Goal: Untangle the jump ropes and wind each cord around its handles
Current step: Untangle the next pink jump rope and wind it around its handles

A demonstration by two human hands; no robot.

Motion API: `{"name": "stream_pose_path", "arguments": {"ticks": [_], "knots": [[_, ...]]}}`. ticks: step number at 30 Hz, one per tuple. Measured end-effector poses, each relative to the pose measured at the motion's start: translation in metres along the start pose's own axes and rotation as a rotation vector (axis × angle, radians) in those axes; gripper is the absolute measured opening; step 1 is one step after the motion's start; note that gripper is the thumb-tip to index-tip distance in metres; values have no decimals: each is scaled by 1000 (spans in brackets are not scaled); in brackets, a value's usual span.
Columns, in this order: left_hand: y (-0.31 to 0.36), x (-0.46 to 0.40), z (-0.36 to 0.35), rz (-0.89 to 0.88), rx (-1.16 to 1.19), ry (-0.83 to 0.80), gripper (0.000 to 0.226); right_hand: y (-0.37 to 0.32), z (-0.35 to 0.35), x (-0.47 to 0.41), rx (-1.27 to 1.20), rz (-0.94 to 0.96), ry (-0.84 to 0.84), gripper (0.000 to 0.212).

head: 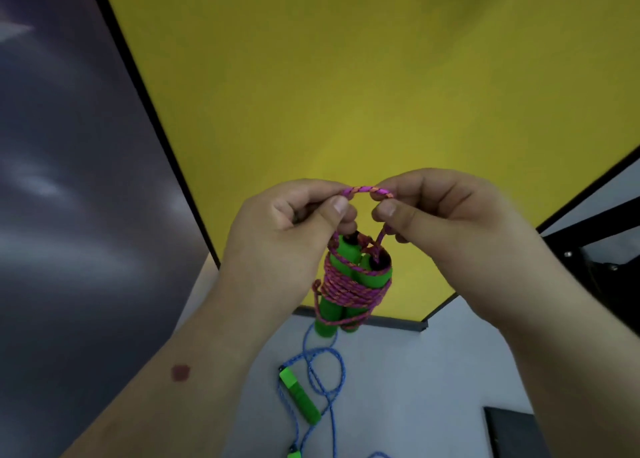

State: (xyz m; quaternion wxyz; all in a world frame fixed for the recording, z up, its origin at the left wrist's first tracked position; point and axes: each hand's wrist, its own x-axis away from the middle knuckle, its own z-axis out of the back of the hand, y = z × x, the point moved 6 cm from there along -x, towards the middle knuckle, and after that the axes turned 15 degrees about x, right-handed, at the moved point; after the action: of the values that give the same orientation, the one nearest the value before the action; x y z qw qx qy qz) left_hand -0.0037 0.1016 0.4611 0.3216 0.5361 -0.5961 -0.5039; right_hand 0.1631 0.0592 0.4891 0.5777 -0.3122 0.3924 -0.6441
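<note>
head view looks down on two bare hands held up close in front of a yellow panel (346, 77) with a black edge. the left hand (291, 222) pinches the pink cord (367, 190) between thumb and curled fingers, and the right hand (440, 215) pinches the same cord just beside it, thumb pressed against the forefinger. between the two pinches a short loop of the pink cord arches upward. below the hands hangs the pink rope's pair of green handles (346, 284), side by side and roughly upright, their dark ends up toward the hands. many turns of the pink cord are wound tightly around the middle of both handles, binding them together, and one strand runs up from the bundle to the right hand. a small loose end sticks out at the bundle's left side.

lower down, on a white surface (433, 371), lies the blue jump rope (325, 364), its cord loose in open loops and curves. one of its green handles (300, 397) lies flat among the loops, pointing diagonally; the tip of another green handle (294, 453) shows at the bottom edge. a dark object (512, 433) sits at the lower right; what it is cannot be told.
</note>
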Motion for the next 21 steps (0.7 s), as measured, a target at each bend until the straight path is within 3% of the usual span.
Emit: {"name": "stream_pose_path", "arguments": {"ticks": [13,21], "knots": [[294,-55,-85,-13,-123,14,22,-263,148,-19,38,-11,183,9],[401,-89,-114,-49,-150,-11,25,-364,207,-37,96,33,230,7]]}}
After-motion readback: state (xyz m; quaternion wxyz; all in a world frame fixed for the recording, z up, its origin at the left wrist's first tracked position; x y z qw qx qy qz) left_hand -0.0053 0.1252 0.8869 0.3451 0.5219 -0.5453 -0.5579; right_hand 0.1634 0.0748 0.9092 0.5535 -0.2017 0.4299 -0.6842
